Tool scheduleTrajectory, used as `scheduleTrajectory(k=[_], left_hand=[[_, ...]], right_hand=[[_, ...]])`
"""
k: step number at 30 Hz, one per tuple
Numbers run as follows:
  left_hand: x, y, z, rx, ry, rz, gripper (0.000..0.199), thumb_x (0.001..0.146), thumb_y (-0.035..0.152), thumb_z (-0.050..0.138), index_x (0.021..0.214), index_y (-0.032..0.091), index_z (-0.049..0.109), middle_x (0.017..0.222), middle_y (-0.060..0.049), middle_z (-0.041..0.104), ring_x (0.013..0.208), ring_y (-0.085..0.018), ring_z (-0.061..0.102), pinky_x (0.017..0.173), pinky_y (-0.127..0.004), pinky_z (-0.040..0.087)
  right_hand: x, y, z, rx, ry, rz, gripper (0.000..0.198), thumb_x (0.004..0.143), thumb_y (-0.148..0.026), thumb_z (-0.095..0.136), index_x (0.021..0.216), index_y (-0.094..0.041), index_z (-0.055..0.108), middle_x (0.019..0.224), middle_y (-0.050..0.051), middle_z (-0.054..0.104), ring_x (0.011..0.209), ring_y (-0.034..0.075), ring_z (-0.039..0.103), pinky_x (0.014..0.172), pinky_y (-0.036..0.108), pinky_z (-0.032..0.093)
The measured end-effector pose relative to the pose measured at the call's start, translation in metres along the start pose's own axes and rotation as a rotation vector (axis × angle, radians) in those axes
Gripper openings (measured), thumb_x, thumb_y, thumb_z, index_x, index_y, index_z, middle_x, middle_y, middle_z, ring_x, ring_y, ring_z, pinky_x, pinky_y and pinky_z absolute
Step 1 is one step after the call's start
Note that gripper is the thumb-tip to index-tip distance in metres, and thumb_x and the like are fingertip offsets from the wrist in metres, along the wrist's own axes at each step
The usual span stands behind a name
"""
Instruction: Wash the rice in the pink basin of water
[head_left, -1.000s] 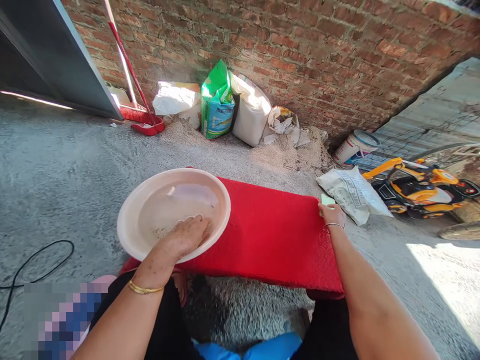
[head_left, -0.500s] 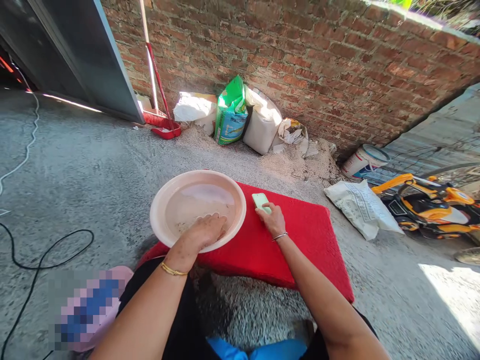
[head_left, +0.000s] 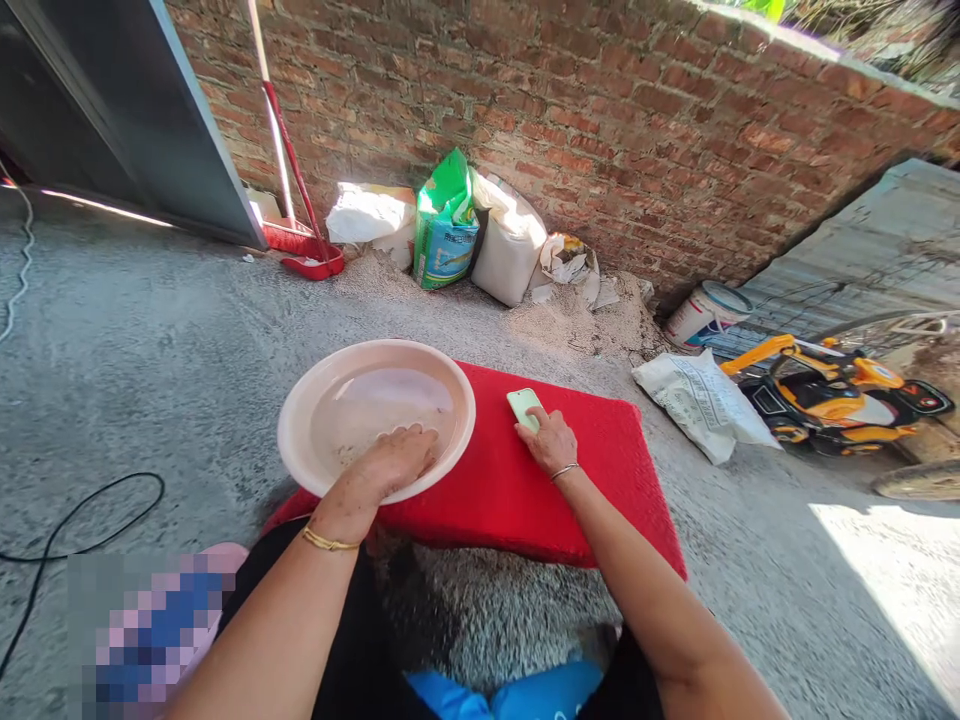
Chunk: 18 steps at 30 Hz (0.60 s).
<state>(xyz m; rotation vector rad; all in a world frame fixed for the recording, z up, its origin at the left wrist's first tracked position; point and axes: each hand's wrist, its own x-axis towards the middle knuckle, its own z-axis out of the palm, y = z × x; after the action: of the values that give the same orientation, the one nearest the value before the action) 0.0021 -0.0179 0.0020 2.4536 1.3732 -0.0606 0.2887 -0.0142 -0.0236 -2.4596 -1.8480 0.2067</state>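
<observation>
A pale pink basin (head_left: pixel 300 440) with clear water and some dark specks stands on the left part of a bench covered in red cloth (head_left: pixel 600 480). My left hand (head_left: pixel 394 462) reaches over the near rim, palm down, fingers stretched out at the water; the fingertips are partly hidden. On the red cloth to the right of the basin, my right hand (head_left: pixel 550 440) grips a flat pale green bar (head_left: pixel 523 403) with rounded corners, its kind unclear. My fingers cover its near end, and it lies on or just above the cloth.
Against the brick wall stand a green bag (head_left: pixel 446 235), a white sack (head_left: pixel 510 245) and a red dustpan (head_left: pixel 319 265). A paint bucket (head_left: pixel 705 315), a white bag (head_left: pixel 705 405) and a yellow-black ride-on toy (head_left: pixel 832 400) are at right. A black cable (head_left: pixel 112 480) lies at left.
The view has turned slightly right, so everything appears shifted left. My right hand with the pale green bar has slid a little rightward over the cloth. My left hand stays in the basin.
</observation>
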Motion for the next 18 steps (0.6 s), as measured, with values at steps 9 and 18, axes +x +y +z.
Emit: scheduleTrajectory(k=[9, 18], left_hand=[[-0.004, 0.002, -0.005, -0.016, 0.002, -0.011, 0.035, 0.095, 0.023, 0.041, 0.119, 0.018, 0.065, 0.126, -0.012, 0.068, 0.113, -0.025, 0.064, 0.104, -0.04, 0.047], [0.0, -0.001, 0.001, 0.016, 0.008, -0.017, 0.032, 0.097, 0.026, 0.044, 0.121, 0.018, 0.063, 0.123, -0.014, 0.067, 0.112, -0.026, 0.065, 0.099, -0.043, 0.049]], right_hand=[[-0.009, 0.149, -0.005, 0.133, 0.102, 0.447, 0.052, 0.093, -0.059, 0.051, 0.135, -0.029, 0.059, 0.117, 0.013, 0.06, 0.108, 0.029, 0.063, 0.09, 0.041, 0.049], [-0.008, 0.159, -0.006, 0.209, 0.168, 0.502, 0.053, 0.086, -0.058, 0.06, 0.127, -0.024, 0.065, 0.112, 0.014, 0.061, 0.104, 0.031, 0.062, 0.09, 0.044, 0.049]])
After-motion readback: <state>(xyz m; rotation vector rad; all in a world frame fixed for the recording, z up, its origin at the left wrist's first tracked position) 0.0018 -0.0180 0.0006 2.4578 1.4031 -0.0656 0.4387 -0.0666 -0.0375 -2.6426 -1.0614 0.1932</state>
